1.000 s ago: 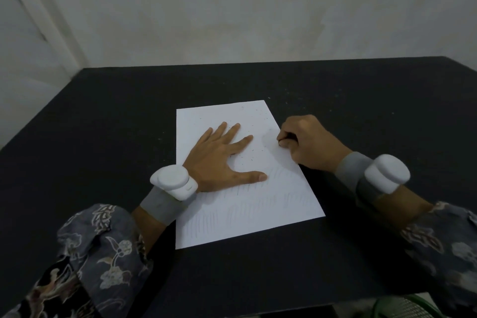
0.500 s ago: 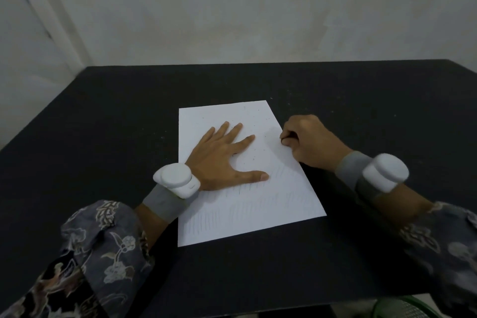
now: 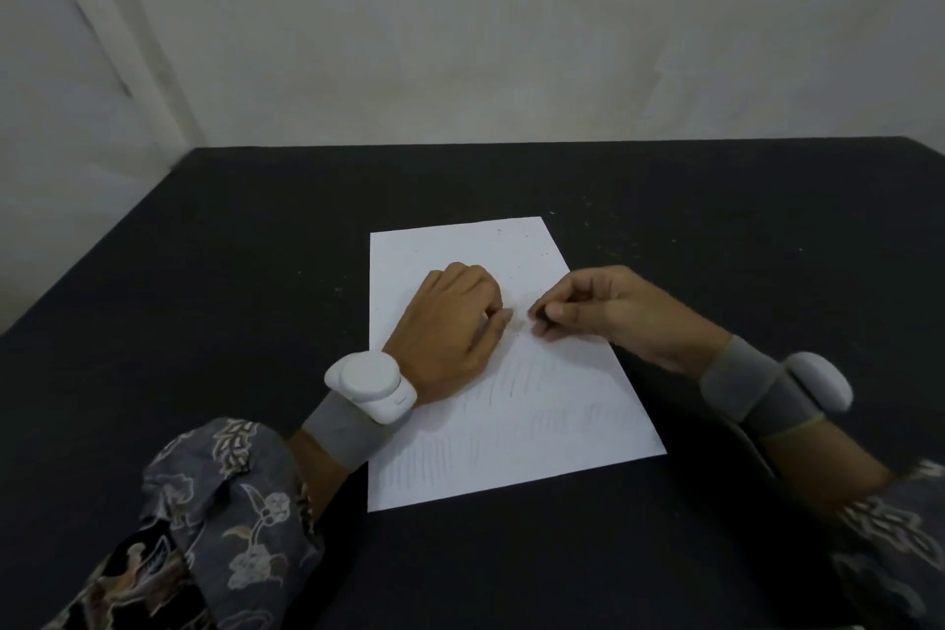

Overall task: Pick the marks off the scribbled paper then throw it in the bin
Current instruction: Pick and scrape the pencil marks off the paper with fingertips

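White paper (image 3: 516,404) lies flat at the tabletop (image 3: 204,271) centre, with faint pencil scribbles across its near half. Left hand (image 3: 450,327) rests on the sheet, fingers curled under, holding nothing visible. Right hand (image 3: 593,307) hovers just right of it, thumb and fingertips pinched together; contents too small to tell.

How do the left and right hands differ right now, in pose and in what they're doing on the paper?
The left hand lies knuckles-up on the paper with its fingers curled under; the right hand is turned sideways, fingertips pinched together.
The left hand sits fully over the sheet; the right reaches in across its right edge.
Whether either holds anything, such as an eraser, cannot be told.
Both wear a grey wristband with a white puck and meet near the sheet's middle.
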The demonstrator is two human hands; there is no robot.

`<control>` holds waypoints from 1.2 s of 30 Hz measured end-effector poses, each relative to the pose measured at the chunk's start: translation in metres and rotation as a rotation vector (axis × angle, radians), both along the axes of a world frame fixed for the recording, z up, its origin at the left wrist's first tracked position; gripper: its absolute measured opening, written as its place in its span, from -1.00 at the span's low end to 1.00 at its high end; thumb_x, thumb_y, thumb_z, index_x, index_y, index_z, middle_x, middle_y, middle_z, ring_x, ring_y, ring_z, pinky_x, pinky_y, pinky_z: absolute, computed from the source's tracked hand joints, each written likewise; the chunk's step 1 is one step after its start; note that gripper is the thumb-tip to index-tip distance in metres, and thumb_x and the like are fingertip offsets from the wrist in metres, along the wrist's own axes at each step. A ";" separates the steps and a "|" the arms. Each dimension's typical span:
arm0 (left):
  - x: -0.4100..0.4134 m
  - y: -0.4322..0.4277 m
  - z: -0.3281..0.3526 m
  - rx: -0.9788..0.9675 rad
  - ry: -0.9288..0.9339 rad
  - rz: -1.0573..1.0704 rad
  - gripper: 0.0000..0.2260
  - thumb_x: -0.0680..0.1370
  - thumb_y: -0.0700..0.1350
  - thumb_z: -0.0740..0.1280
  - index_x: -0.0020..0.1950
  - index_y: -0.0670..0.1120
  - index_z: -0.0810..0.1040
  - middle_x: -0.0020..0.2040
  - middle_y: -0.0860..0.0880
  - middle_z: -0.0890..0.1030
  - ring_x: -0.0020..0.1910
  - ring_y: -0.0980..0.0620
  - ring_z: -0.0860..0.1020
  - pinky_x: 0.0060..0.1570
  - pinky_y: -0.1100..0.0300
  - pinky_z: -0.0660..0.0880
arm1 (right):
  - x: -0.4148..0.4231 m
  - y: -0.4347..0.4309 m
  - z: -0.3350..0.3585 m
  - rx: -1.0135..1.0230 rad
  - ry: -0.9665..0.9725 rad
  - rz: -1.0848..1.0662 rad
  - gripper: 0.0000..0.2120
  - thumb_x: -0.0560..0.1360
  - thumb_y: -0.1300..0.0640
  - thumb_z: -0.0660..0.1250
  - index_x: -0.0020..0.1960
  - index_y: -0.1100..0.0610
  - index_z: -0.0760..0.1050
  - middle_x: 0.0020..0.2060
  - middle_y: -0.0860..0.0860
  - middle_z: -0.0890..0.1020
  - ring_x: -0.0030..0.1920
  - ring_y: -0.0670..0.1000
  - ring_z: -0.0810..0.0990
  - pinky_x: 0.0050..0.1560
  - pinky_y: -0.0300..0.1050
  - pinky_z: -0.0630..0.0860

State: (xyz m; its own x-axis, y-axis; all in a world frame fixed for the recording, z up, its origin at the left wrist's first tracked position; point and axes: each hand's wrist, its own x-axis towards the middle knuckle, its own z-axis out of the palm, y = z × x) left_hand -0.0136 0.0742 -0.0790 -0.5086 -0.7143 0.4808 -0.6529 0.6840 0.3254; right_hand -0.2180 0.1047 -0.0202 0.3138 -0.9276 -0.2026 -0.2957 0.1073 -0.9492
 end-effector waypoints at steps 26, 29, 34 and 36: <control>0.045 -0.017 0.019 0.161 0.417 0.145 -0.78 0.59 0.01 0.15 -0.06 -0.03 0.54 -0.13 0.14 0.55 -0.11 0.16 0.51 -0.11 0.29 0.44 | -0.001 -0.011 -0.029 -0.395 0.120 -0.078 -0.91 0.50 0.26 0.34 -0.01 0.17 0.58 0.03 0.00 0.63 0.12 -0.10 0.58 0.25 -0.15 0.47; 0.048 -0.017 0.020 0.240 0.202 0.169 -0.58 0.50 0.27 0.12 0.12 0.02 0.54 0.05 0.12 0.53 0.08 0.11 0.46 0.12 0.15 0.42 | -0.007 -0.020 -0.031 -0.416 0.106 -0.112 -0.91 0.50 0.28 0.33 0.00 0.21 0.58 0.02 0.04 0.64 0.11 -0.06 0.59 0.25 -0.13 0.48; 0.049 -0.015 0.021 0.457 -0.246 0.174 0.10 0.14 0.63 0.01 0.55 0.05 0.13 0.56 0.08 0.10 0.54 0.07 -0.01 0.48 0.03 -0.08 | -0.012 -0.024 -0.034 -0.440 0.104 -0.124 -0.91 0.50 0.28 0.34 -0.01 0.18 0.58 0.00 0.04 0.65 0.09 -0.05 0.61 0.21 -0.16 0.50; 0.048 -0.015 0.019 0.472 -0.383 0.178 0.19 0.08 0.67 -0.07 0.58 0.05 -0.03 0.59 0.09 -0.09 0.54 0.11 -0.20 0.49 0.04 -0.23 | -0.013 -0.024 -0.034 -0.460 0.114 -0.159 -0.90 0.50 0.28 0.34 0.00 0.17 0.57 -0.03 0.03 0.65 0.05 -0.05 0.62 0.17 -0.15 0.52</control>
State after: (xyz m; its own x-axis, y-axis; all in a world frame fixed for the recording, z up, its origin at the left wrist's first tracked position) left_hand 0.0345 0.0595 -0.0597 -0.4360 -0.8945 -0.0989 -0.8733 0.3940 0.2865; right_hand -0.2307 0.0806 -0.0547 0.1607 -0.9635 0.2142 -0.4148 -0.2629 -0.8711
